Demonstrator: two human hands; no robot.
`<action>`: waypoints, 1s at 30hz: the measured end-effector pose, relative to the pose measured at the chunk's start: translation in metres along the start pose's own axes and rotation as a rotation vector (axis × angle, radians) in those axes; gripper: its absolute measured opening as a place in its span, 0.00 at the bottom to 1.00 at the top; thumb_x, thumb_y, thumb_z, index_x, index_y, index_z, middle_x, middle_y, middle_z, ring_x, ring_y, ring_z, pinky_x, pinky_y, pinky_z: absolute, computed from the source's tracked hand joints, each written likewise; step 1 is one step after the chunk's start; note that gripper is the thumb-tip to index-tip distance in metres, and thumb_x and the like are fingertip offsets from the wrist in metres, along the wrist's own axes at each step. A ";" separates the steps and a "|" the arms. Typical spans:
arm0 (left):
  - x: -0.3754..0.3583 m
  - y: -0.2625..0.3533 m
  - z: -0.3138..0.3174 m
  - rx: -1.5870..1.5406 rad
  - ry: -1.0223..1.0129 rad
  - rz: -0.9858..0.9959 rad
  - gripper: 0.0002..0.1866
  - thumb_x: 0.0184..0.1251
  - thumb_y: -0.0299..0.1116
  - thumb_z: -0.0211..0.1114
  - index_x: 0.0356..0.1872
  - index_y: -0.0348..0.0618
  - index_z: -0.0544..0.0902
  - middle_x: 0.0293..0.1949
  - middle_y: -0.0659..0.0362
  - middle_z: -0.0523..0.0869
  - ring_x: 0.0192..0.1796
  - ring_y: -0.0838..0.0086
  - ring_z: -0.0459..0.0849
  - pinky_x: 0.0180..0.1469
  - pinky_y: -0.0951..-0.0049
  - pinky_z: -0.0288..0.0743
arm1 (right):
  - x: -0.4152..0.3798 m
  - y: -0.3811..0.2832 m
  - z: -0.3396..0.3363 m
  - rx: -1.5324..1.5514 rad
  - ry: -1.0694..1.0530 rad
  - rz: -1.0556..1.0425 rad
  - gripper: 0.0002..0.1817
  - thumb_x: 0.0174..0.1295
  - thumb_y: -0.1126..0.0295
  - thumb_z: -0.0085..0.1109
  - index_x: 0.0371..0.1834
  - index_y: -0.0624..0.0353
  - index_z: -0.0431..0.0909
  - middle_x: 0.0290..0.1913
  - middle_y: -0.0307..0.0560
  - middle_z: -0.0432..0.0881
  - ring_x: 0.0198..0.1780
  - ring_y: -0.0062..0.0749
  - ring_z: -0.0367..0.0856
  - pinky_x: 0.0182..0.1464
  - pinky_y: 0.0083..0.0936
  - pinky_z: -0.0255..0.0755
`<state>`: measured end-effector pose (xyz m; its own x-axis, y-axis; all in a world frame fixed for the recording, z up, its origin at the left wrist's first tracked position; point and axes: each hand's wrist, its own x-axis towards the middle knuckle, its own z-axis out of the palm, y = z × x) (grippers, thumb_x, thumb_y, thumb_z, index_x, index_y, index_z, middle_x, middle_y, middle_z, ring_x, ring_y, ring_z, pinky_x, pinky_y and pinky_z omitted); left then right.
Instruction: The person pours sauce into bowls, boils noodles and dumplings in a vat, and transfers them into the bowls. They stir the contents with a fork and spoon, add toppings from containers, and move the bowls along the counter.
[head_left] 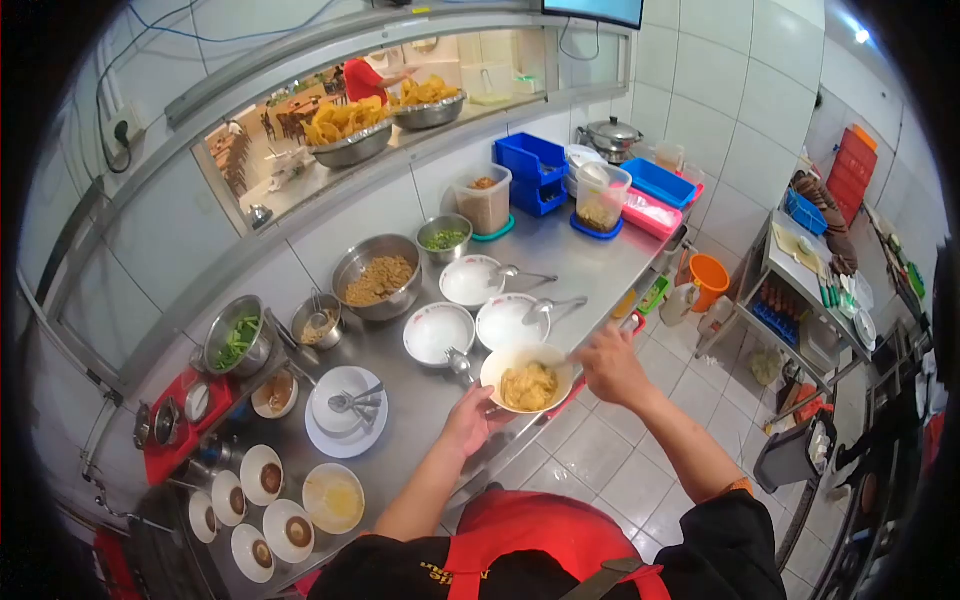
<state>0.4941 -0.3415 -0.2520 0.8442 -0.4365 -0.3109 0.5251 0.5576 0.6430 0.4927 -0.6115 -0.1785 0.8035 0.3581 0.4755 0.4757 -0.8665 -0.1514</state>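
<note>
Long steel counter (580, 262) runs along the tiled wall under a serving window; its front edge faces an open tiled floor (610, 470) on the person's right, with free room there. Big steel bowl (377, 274) of brown crumbs sits mid-counter, smaller pots of greens beside it. Three white bowls (438, 332) with spoons crowd just behind the working spot, leaving little bare counter. A plate (345, 425) stacked with spoons lies to the left. Noodle bowl (527, 378) sits at the very front edge of the counter. Left hand (472, 418) grips its near rim, fingers closed on it. Right hand (612, 362) hovers just right of the bowl, fingers curled together on something thin; cannot tell what.
</note>
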 end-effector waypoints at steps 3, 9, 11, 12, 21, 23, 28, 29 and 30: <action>0.011 0.008 -0.006 0.037 0.059 0.032 0.25 0.66 0.34 0.57 0.63 0.46 0.63 0.57 0.52 0.73 0.57 0.60 0.75 0.58 0.55 0.74 | -0.007 -0.001 0.016 0.089 -0.160 0.132 0.14 0.49 0.75 0.54 0.37 0.46 0.86 0.29 0.45 0.78 0.40 0.41 0.70 0.44 0.38 0.60; 0.027 0.014 -0.016 0.055 0.056 0.045 0.24 0.66 0.36 0.59 0.61 0.47 0.64 0.55 0.54 0.74 0.54 0.61 0.77 0.56 0.56 0.75 | 0.011 -0.009 0.017 0.174 -0.115 0.204 0.13 0.50 0.74 0.54 0.35 0.48 0.86 0.28 0.46 0.78 0.40 0.41 0.70 0.45 0.38 0.62; 0.029 0.018 -0.019 0.059 0.027 0.059 0.26 0.65 0.37 0.59 0.62 0.47 0.63 0.55 0.54 0.74 0.55 0.61 0.77 0.56 0.56 0.75 | 0.025 -0.024 -0.011 0.073 -0.016 0.055 0.12 0.50 0.75 0.55 0.35 0.48 0.85 0.27 0.43 0.75 0.40 0.40 0.70 0.45 0.35 0.62; 0.032 0.022 -0.020 0.066 0.010 0.053 0.27 0.65 0.38 0.59 0.63 0.47 0.62 0.56 0.54 0.73 0.56 0.61 0.76 0.56 0.56 0.75 | 0.034 -0.029 -0.023 0.023 0.035 -0.016 0.12 0.51 0.75 0.55 0.34 0.48 0.85 0.27 0.42 0.73 0.40 0.39 0.69 0.44 0.34 0.62; 0.060 0.060 -0.030 0.147 -0.001 0.072 0.27 0.64 0.36 0.56 0.65 0.51 0.63 0.55 0.52 0.74 0.54 0.61 0.78 0.55 0.56 0.76 | 0.088 0.003 0.020 0.131 0.021 0.022 0.12 0.49 0.75 0.54 0.33 0.47 0.85 0.27 0.43 0.74 0.40 0.40 0.70 0.44 0.36 0.61; 0.068 0.072 -0.034 0.197 0.021 0.064 0.27 0.64 0.36 0.55 0.65 0.51 0.63 0.54 0.52 0.75 0.51 0.61 0.79 0.53 0.57 0.78 | 0.079 0.008 0.045 0.071 -0.095 0.084 0.12 0.50 0.74 0.54 0.32 0.46 0.85 0.27 0.44 0.74 0.40 0.41 0.70 0.44 0.37 0.61; 0.098 0.112 -0.038 0.361 0.107 0.013 0.27 0.64 0.37 0.56 0.65 0.50 0.66 0.48 0.52 0.78 0.45 0.63 0.83 0.46 0.62 0.82 | 0.101 0.018 0.055 -0.003 0.060 0.211 0.10 0.52 0.73 0.54 0.31 0.46 0.84 0.29 0.45 0.77 0.40 0.44 0.71 0.43 0.41 0.61; 0.105 0.119 -0.035 0.409 0.115 0.001 0.27 0.64 0.37 0.56 0.65 0.50 0.66 0.47 0.52 0.79 0.45 0.65 0.83 0.44 0.63 0.82 | 0.099 0.024 0.073 0.000 0.058 0.199 0.10 0.51 0.73 0.55 0.32 0.46 0.84 0.29 0.44 0.77 0.40 0.45 0.71 0.42 0.41 0.61; 0.111 0.124 -0.032 0.525 0.103 -0.002 0.27 0.63 0.38 0.57 0.65 0.50 0.67 0.45 0.53 0.80 0.44 0.65 0.83 0.43 0.64 0.83 | 0.098 0.033 0.096 0.001 0.061 0.189 0.11 0.51 0.74 0.55 0.33 0.46 0.84 0.29 0.44 0.77 0.40 0.46 0.70 0.41 0.42 0.61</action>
<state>0.6567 -0.2983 -0.2297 0.8634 -0.3511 -0.3623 0.4243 0.1167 0.8980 0.6210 -0.5716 -0.2200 0.8556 0.1674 0.4898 0.3189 -0.9158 -0.2441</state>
